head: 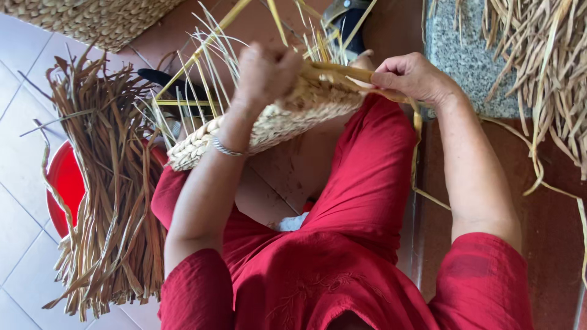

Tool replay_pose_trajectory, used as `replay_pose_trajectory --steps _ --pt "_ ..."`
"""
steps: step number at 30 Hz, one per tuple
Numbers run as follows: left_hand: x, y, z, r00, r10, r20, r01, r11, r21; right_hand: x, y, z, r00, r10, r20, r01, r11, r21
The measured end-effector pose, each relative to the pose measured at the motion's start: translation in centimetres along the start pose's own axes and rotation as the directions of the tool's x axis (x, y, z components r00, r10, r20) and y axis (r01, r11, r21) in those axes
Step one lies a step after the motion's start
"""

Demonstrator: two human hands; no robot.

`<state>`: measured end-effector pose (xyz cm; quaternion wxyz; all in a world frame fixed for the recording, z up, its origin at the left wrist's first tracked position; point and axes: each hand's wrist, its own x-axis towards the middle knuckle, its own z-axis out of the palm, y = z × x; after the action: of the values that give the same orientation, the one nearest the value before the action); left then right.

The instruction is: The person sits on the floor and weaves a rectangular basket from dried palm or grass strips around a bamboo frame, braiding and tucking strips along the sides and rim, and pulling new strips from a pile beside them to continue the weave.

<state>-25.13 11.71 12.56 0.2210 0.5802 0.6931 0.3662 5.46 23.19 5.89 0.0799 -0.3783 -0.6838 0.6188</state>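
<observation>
Head camera looks steeply down, close over lap.

- I see a bundle of dried straw strips (pixel 110 201) draped over a red tub (pixel 64 183), left.
- Finished woven basket (pixel 92 18) top left.
- More loose straw (pixel 550 67) beside a grey stone slab (pixel 465 61).

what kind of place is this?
Probably a home or small workshop floor used for basket weaving: a half-woven basket on the lap, dried reed bundles over a red basin, tiled floor.
</observation>
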Motion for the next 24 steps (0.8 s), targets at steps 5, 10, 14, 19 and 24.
replay_pose_trajectory --steps 5,10,14,19,24 --pt "-3.0 0.3 -9.4 0.994 -0.074 -0.082 0.049 0.962 -0.269 -1.3 -2.3 -0.4 0.946 -0.248 -0.211 0.163 0.922 -0.352" --pt "-11.9 -3.3 -10.3 0.935 -0.352 0.050 0.312 0.745 -0.589 -4.4 -4.0 3.9 0.619 -0.710 -0.335 0.280 0.599 -0.750" --pt "-18.6 -7.9 -9.5 0.942 -0.324 0.088 0.285 0.633 -0.719 -7.6 -5.3 8.7 0.765 -0.581 -0.277 0.430 0.782 -0.452" --pt "-26.0 -11.9 -10.1 0.961 -0.262 0.084 0.245 0.676 -0.694 -13.0 -5.3 14.9 0.730 -0.648 -0.219 0.396 0.662 -0.636" --pt "-30.1 -11.1 -7.9 0.966 -0.256 0.034 0.205 0.679 -0.705 -16.5 -4.5 17.4 0.766 -0.598 -0.237 0.364 0.707 -0.607"
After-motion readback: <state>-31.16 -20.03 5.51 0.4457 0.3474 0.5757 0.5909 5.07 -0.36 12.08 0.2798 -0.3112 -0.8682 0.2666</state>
